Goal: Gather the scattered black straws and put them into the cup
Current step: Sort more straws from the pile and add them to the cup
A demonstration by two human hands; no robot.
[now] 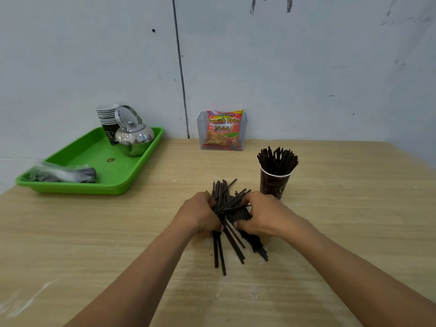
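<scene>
In the head view, a loose heap of thin black straws [232, 210] of stiff plastic lies in the middle of the bench [118, 232], just in front of the cup. The left hand [200, 214] and the right hand [264, 215] close on the heap from both sides. The fingers of each hand are curled round the straws and press them together into a rough bundle. The ends fan out crossed above the hands and below them.

The cup [273, 182] is a dark brown paper cup with a white rim, standing upright just beside the right hand. It is already packed with upright black straws in the cup [277, 159], which spread outward at the top. Pale print on its wall looks like the word "coffee".

At the far edge, a clear plastic box [200, 128] holds a glossy red and orange snack bag [224, 128] marked "Kentang Goreng", "French Fries" and "2000".

At the left, a bright green plastic tray [113, 171] carries a round, shiny metal kettle [134, 135] with a hoop handle, a stack of dark paper cups [108, 119] with white rims, and a crumpled clear plastic bag [61, 173] with something dark inside.

The bench has a pale wood-grain top with whitish scuffs. Behind it is a light grey wall [306, 67] with dark marks and a thin dark vertical line [180, 67].
</scene>
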